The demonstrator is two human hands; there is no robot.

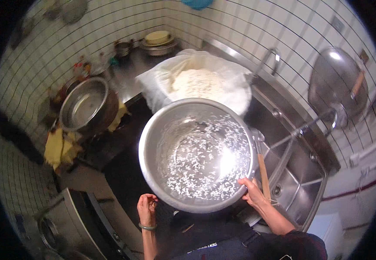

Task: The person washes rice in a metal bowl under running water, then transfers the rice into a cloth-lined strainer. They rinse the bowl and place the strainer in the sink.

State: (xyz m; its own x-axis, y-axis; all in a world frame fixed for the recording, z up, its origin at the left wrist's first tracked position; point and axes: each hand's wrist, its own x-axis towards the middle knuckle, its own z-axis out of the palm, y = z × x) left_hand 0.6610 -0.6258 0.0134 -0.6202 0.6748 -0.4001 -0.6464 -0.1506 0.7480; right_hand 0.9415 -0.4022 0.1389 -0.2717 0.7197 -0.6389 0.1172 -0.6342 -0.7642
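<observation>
A large stainless steel bowl (191,143) is tilted toward me, with wet white rice grains (194,162) scattered over its bottom and wall. My right hand (253,194) grips its lower right rim, thumb on the inside edge. Just off the lower left rim is my left hand (147,206), its fingers loosely curled and a bangle at the wrist. Whether those fingers touch the bowl's underside cannot be told. Behind the bowl, a heap of white rice (201,83) lies in a white cloth (155,81) draped over a container that is mostly hidden.
At right, a steel sink (305,165) has a faucet (315,122); a wooden-handled utensil (263,175) lies along its near side. A metal pot (85,105) stands left by yellow cloths (59,148). Stacked basins (158,44) fill the far corner. A wok (336,81) hangs right.
</observation>
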